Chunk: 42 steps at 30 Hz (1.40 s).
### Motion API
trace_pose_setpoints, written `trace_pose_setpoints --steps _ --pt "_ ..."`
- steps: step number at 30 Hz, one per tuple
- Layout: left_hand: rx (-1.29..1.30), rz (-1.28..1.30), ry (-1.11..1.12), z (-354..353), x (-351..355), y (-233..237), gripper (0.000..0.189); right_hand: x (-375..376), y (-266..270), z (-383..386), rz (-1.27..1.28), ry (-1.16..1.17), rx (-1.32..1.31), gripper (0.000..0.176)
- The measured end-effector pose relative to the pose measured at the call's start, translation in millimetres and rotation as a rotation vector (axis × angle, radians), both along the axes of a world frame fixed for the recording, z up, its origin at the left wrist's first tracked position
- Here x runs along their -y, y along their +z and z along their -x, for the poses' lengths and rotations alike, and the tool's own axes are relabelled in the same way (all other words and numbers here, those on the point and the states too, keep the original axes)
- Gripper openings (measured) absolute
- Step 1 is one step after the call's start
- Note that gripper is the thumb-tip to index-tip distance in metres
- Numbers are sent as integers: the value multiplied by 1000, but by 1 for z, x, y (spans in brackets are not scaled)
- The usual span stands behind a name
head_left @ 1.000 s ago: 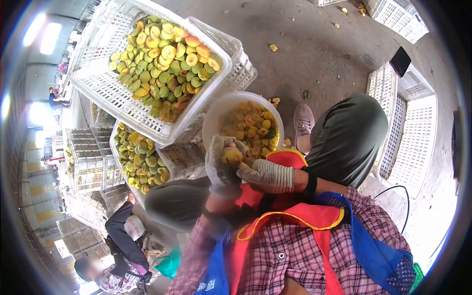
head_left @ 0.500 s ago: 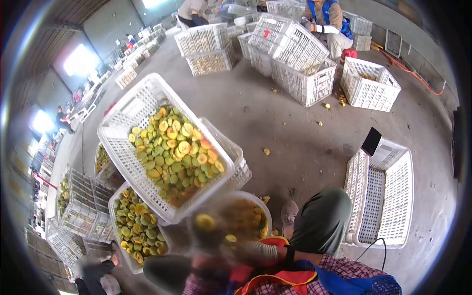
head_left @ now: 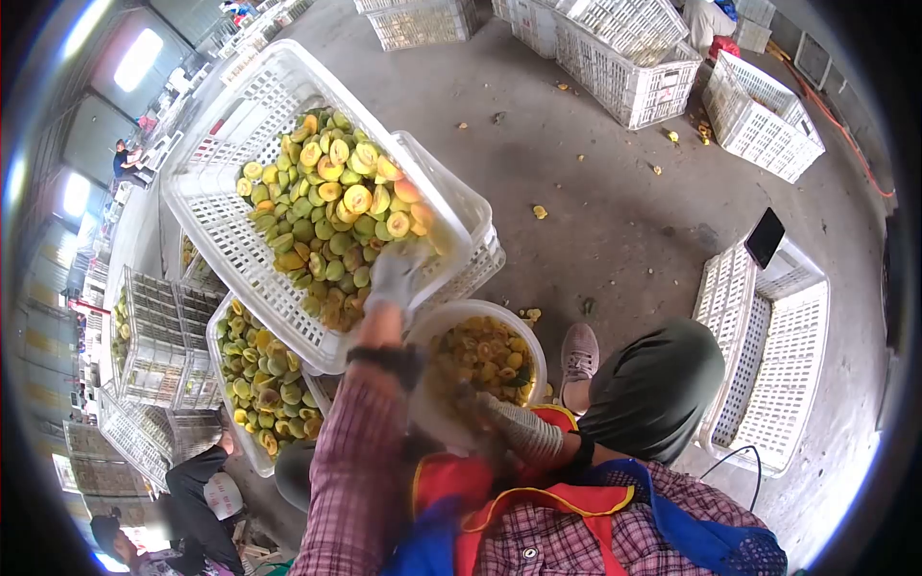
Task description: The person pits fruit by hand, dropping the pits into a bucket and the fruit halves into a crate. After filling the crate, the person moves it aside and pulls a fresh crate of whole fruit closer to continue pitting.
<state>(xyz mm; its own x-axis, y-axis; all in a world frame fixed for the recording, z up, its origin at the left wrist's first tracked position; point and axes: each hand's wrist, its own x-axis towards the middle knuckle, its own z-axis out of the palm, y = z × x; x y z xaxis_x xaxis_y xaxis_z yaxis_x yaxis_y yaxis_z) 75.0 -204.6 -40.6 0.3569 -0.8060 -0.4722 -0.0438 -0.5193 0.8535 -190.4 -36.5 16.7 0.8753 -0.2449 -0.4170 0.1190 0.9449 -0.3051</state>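
Note:
A white plastic crate [head_left: 216, 197] sits tilted in front of me, holding halved yellow-green stone fruit [head_left: 331, 192], some with a red blush. My left hand [head_left: 399, 274], in a pale glove, reaches over its near edge to the fruit; motion blur hides its fingers. Below it, a round white bucket [head_left: 538, 350] contains yellow fruit pieces [head_left: 490, 350]. My right hand [head_left: 466, 398], in a grey knitted glove, is at the bucket's near side, smeared by motion, so I cannot make out what it holds.
Another crate of fruit [head_left: 264, 384] stands beneath at the left. To my right is a long white crate [head_left: 802, 355] with a black phone-like slab [head_left: 765, 238] at its edge. Stacked crates [head_left: 629, 82] stand farther off. A seated person [head_left: 206, 490] is at lower left.
My left hand has moved from above the bucket up and left into the tilted crate. The right hand stays near the bucket. My view has tipped downward.

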Motion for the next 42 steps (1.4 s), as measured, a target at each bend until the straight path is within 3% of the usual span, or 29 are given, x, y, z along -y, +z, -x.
trace_pose_setpoints --steps 2,4,6,7,8,9,10,11,12,13,14,15,16,17,18,20,21,23,25,27,28,31,33,35,37,38,39,40,42 --pt "683 -124 -361 13 33 -25 46 0 9 -6 56 -105 -32 36" --pt "624 -154 -277 22 45 -31 48 -4 -8 -11 115 -201 -71 34" --pt "563 -197 -191 37 38 -27 51 -14 -50 -22 700 -328 -105 45" --pt "328 -19 -76 44 31 -18 48 -14 -55 -20 695 -326 -101 45" --pt "93 161 41 49 25 -10 46 -6 -45 -19 352 -250 -97 45" --pt "153 128 124 48 32 -15 40 -4 -39 -17 11 -157 -95 45" --pt "-207 116 204 49 28 -22 34 -8 -48 -14 21 -122 -90 45" --pt "-125 -26 223 49 31 -13 33 -12 -66 -11 134 -178 -118 37" --pt "-116 6 113 31 47 -49 26 -11 -66 -16 248 -225 -135 28" --pt "-106 32 8 11 58 -84 22 -15 -63 -18 -167 -331 67 32" --pt "168 -12 -74 17 56 -66 34 -18 -66 -22 -167 -266 66 32" --pt "249 5 -71 19 49 -61 40 -20 -72 -23 -90 -290 -59 41" --pt "422 60 -177 29 31 -23 47 -19 -76 -21 -5 -326 -180 50" --pt "479 137 -185 29 23 -18 55 -13 -72 -14 84 -247 -62 49" --pt "477 133 -168 27 11 -15 55 -13 -67 -13 85 -230 -65 49" --pt "486 438 -76 28 -11 -14 60 -13 -61 -11 173 -272 -324 43" --pt "501 556 -80 30 -30 -10 59 -19 -65 -21 187 -533 -341 38" --pt "64 628 -121 25 -52 -69 60 -18 -76 -19 201 -498 -283 37" --pt "579 704 -323 62 -140 32 60 -14 -92 -19 212 -470 -230 36" --pt "692 316 -462 80 -184 30 63 -8 -110 -23 530 -563 -267 24" --pt "682 313 -471 84 -199 26 63 -9 -103 -26 524 -567 -278 24" --pt "512 564 -477 86 -227 32 62 -11 -73 -28 631 -488 -323 34" --pt "-506 273 -128 85 -235 68 55 -14 -54 -21 546 -386 -297 34" --pt "-493 338 -126 91 -235 63 48 -17 -46 -23 454 -299 -278 35" --pt "-497 413 -81 96 -238 48 50 -20 -47 -28 741 -430 -407 31" --pt "-511 524 -38 99 -236 44 50 -21 -51 -24 729 -442 -423 31" --pt "-703 393 182 103 -232 43 51 -22 -57 -22 624 -479 -350 27" --pt "-700 384 176 99 -229 42 51 -23 -60 -23 519 -514 -270 24" --pt "-1051 325 356 86 -227 36 39 -27 -58 -17 526 -451 -212 19"
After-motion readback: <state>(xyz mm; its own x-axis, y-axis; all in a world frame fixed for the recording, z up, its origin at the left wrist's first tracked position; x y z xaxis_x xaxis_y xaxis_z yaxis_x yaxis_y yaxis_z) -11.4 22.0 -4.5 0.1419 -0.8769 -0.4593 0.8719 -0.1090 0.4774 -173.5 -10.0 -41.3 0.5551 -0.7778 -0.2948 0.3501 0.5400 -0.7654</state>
